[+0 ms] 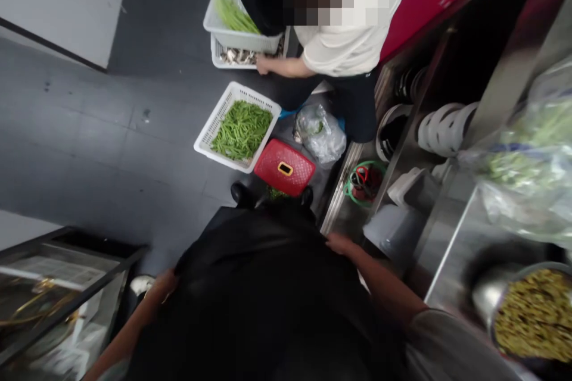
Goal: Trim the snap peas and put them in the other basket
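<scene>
A black apron [259, 286] spreads across my lap and between my hands. My left hand [167, 283] is closed at the apron's left edge, and its fingertips are hidden in the dark cloth. At the opposite edge, my right hand [339, 243] also grips the cloth, its fingers partly hidden. Beyond my knees stands a red plastic stool [286, 168] with a slot in its top. Touching its far left side is a white basket [210, 131] of green beans [243, 129]. A clear plastic bag [322, 134] lies behind the stool.
A co-worker in a white shirt [348, 50] reaches into a basket of mushrooms [239, 56], under another holding green stalks [235, 15]. On the right, shelves hold stacked plates [447, 128] and a green basket [366, 184]. A metal bowl [496, 292] of chopped food stands on the counter.
</scene>
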The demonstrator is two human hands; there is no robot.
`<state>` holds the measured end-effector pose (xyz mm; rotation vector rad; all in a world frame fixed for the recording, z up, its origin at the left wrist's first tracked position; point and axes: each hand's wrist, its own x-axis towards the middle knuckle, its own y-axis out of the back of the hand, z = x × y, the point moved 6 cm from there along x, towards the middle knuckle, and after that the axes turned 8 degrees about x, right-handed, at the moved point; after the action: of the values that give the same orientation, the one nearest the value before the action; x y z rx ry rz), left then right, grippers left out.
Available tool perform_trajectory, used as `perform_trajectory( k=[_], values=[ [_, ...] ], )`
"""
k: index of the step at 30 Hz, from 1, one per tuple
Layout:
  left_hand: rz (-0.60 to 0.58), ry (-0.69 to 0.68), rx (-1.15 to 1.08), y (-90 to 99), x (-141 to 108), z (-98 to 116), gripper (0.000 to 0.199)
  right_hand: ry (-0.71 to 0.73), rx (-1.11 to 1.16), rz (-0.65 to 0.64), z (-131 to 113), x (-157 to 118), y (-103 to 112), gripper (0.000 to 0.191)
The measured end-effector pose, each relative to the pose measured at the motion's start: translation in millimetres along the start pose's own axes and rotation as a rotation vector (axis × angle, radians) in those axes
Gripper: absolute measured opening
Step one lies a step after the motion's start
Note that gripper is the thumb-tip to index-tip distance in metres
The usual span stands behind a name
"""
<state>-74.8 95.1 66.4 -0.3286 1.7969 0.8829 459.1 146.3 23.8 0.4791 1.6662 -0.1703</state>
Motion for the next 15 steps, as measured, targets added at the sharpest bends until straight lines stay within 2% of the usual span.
perform_trajectory(
  k=[2, 4, 6, 8, 10, 12, 15],
  values=[
    [0.008, 0.049, 0.083, -6.5, 6.4, -6.0, 0.032, -0.035, -0.042, -0.025, 1.6, 21.3, 6.8, 0.031],
    [0.030, 0.044, 0.129, -15.6, 14.7, -0.2, 0.039, -0.024, -0.061, 0.002, -5.4, 43.6, 17.8, 0.031],
    [0.036, -0.024, 0.139, -29.0, 21.7, 15.0, 0.048, 0.030, -0.057, 0.058, -20.5, 62.7, 29.3, 0.032],
    [-0.018, -0.128, 0.119, -46.6, 23.8, 33.1, 0.049, 0.100, -0.042, 0.116, -38.4, 74.1, 38.0, 0.033],
    [-0.111, -0.221, 0.081, -62.7, 20.0, 47.3, 0.043, 0.159, -0.037, 0.146, -53.5, 75.6, 41.3, 0.033],
    [-0.169, -0.271, 0.031, -70.4, 13.2, 53.6, 0.034, 0.186, -0.056, 0.144, -61.4, 68.8, 38.8, 0.031],
    [-0.164, -0.229, -0.063, -66.6, 3.8, 43.3, 0.032, 0.169, -0.124, 0.110, -59.9, 52.5, 28.8, 0.028]
  ],
)
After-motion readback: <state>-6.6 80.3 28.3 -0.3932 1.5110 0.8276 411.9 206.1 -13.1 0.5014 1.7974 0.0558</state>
